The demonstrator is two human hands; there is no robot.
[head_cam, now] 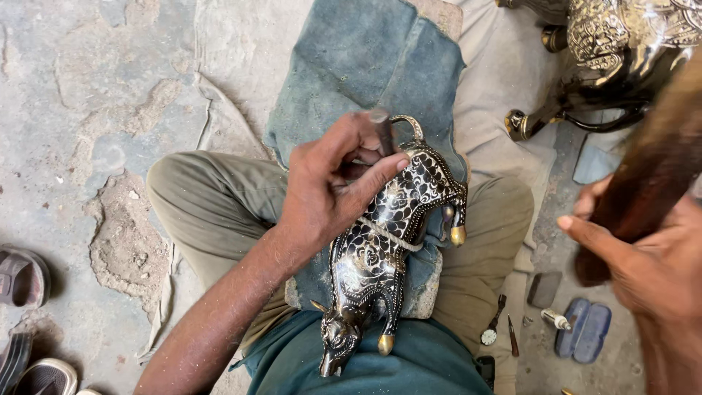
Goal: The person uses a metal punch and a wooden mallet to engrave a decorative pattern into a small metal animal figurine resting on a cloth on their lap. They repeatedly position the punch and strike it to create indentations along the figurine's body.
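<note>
A black and silver bull figurine (380, 249) is propped on the lap, on a blue cloth (365, 58). A small punch (382, 132) is clamped in the left hand (333, 183) fingers against it. On the right, a wooden mallet (643, 183) is gripped by the right hand (643, 271).

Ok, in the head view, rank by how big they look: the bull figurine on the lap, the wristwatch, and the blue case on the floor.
1. Bull figurine, by far the largest, though it lies nearer the camera.
2. Blue case.
3. Wristwatch, smallest; its strap is thin and partly hard to see.
</note>
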